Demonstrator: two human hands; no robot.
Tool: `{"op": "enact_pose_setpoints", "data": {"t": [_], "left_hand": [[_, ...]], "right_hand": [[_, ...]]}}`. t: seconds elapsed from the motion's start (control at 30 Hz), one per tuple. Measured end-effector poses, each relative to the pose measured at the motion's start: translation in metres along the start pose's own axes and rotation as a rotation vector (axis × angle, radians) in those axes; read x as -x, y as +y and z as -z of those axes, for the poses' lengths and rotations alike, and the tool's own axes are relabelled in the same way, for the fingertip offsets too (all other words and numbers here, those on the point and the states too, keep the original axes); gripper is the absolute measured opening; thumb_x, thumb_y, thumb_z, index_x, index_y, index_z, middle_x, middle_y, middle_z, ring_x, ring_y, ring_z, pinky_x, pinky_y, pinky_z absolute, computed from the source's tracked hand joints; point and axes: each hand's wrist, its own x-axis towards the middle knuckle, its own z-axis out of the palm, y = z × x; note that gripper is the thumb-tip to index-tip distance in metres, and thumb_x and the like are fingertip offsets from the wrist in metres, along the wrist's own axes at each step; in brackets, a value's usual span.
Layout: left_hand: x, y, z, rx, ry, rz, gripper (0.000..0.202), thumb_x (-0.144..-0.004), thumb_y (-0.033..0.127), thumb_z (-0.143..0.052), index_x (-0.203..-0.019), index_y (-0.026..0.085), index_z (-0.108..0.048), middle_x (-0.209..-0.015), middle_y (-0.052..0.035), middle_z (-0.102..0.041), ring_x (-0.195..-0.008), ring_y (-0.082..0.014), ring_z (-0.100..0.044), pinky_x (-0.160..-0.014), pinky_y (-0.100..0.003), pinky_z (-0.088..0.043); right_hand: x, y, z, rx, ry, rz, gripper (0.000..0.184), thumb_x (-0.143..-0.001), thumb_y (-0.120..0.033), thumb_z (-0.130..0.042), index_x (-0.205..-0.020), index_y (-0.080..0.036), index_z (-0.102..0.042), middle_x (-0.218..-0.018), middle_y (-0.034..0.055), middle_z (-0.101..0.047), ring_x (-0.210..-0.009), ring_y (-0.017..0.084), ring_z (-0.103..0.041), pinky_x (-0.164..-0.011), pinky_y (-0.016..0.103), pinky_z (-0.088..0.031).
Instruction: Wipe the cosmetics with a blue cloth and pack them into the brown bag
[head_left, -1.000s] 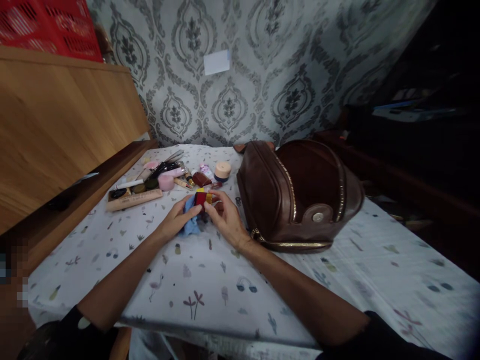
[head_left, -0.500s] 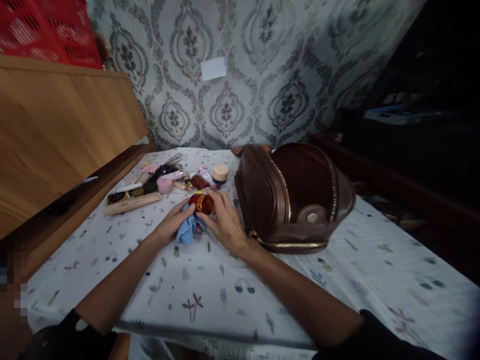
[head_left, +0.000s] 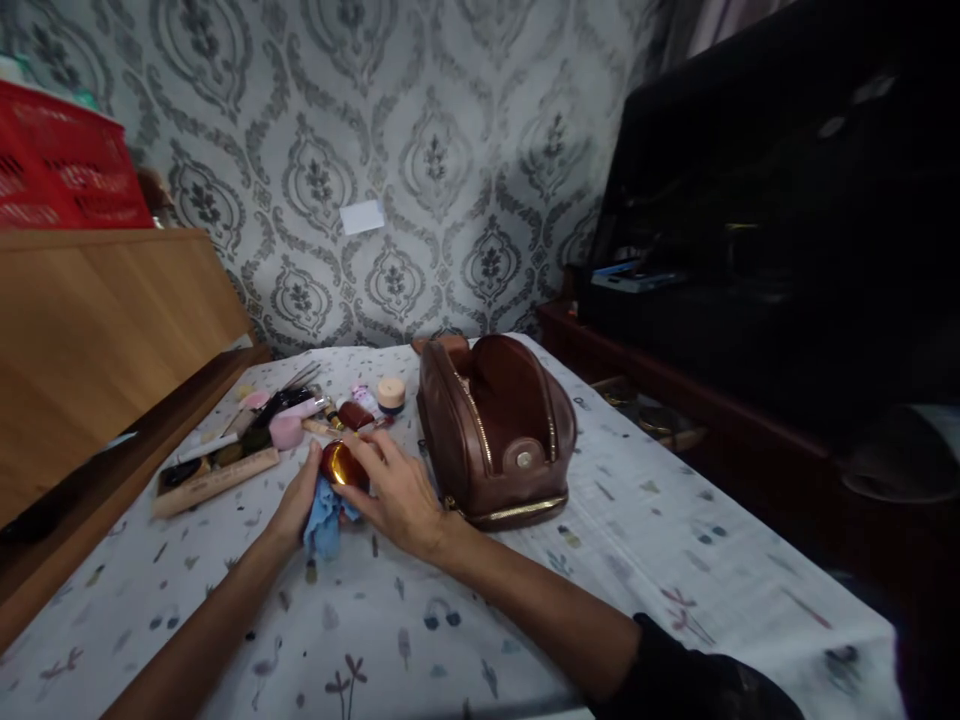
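Observation:
My left hand (head_left: 294, 502) is closed on a crumpled blue cloth (head_left: 324, 520) and presses it against a small red and gold container (head_left: 341, 465). My right hand (head_left: 394, 490) wraps its fingers round that container from the right. Both hands rest low over the patterned tablecloth (head_left: 465, 600), just left of an open brown leather bag (head_left: 495, 430) with a gold zip.
Several cosmetics lie behind the hands: a pink jar (head_left: 286, 432), a beige-lidded jar (head_left: 391, 394), a long beige tube (head_left: 217, 482), brushes and lipsticks. A wooden cabinet (head_left: 90, 340) with a red crate (head_left: 60, 170) stands at left. Dark furniture (head_left: 750, 250) lines the right.
The camera has swung right and pulled back, so the hands sit lower and further left in view. The container has been turned in my hands, and the cloth stays against it.

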Motion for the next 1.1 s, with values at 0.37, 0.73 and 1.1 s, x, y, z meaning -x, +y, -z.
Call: {"op": "enact_pose_setpoints", "data": {"t": [0.37, 0.73, 1.1], "left_hand": [[0.007, 0.051, -0.061, -0.225, 0.143, -0.545, 0.058, -0.087, 0.072, -0.044, -0.102, 0.021, -0.068, -0.102, -0.0055, -0.073, -0.118, -0.0245, -0.059, -0.097, -0.033, -0.05], [0.012, 0.058, -0.116, -0.502, -0.167, -0.857, 0.05, -0.098, 0.054, -0.035, -0.116, 0.021, -0.067, -0.106, -0.0049, -0.072, -0.102, -0.0203, -0.066, -0.096, -0.032, -0.05], [0.003, 0.031, -0.11, -0.516, -0.16, -0.923, 0.042, -0.1, 0.043, -0.039, -0.129, 0.023, -0.061, -0.13, -0.0035, -0.066, -0.119, -0.0184, -0.062, -0.106, -0.032, -0.045]], "right_hand": [[0.001, -0.002, 0.086, 0.054, 0.112, 0.044, 0.048, -0.094, -0.041, -0.055, -0.136, -0.02, -0.047, -0.118, 0.0121, -0.055, -0.108, 0.026, -0.06, -0.083, 0.038, -0.057], [-0.012, 0.044, 0.154, -0.017, 0.254, -0.218, 0.042, -0.087, -0.038, -0.064, -0.122, -0.016, -0.06, -0.101, 0.0079, -0.063, -0.089, 0.02, -0.06, -0.082, 0.033, -0.05], [-0.065, 0.079, 0.16, 0.39, -0.276, -0.555, 0.025, -0.091, -0.037, -0.061, -0.1, -0.015, -0.07, -0.095, 0.0115, -0.071, -0.09, 0.022, -0.068, -0.074, 0.027, -0.047]]}}
